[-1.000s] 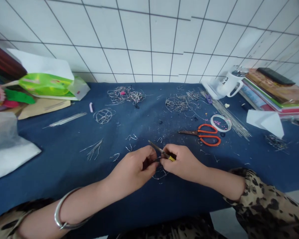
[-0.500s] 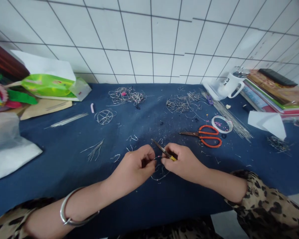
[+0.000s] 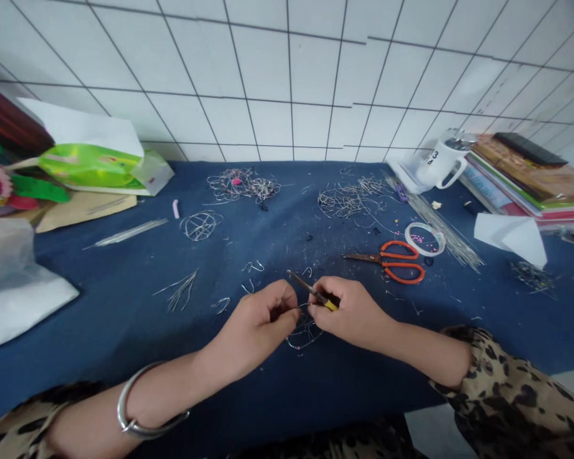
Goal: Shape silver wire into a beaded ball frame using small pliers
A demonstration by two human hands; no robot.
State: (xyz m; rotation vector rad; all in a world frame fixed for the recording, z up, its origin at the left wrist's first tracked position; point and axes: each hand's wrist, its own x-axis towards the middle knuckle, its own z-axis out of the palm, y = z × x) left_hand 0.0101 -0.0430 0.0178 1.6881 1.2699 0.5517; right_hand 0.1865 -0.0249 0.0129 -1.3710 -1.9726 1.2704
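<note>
My left hand [image 3: 266, 317] is closed, thumb and forefinger pinching a thin silvery wire [image 3: 300, 346] with small pink beads on it. The wire hangs in loose loops below and between the two hands. My right hand [image 3: 347, 313] is closed around small pliers with a yellow handle [image 3: 330, 305]; their narrow dark jaws point up and left, away from the wire. The right thumb and forefinger also meet near the wire, but whether they grip it is hard to make out. Orange-handled scissors [image 3: 396, 260] lie just beyond the right hand.
Wire tangles [image 3: 347, 199] and a coiled wire [image 3: 201, 225] lie on the blue cloth [image 3: 182, 357]. A white ring-shaped dish [image 3: 408, 231] with pink beads sits beside straight wires [image 3: 447, 233]. A white mug [image 3: 442, 164], stacked books [image 3: 526, 172] and a green packet [image 3: 90, 166] stand toward the back.
The beaded wire loops have shifted slightly left and the hands have drawn a little closer together. The pliers stay in my right hand.
</note>
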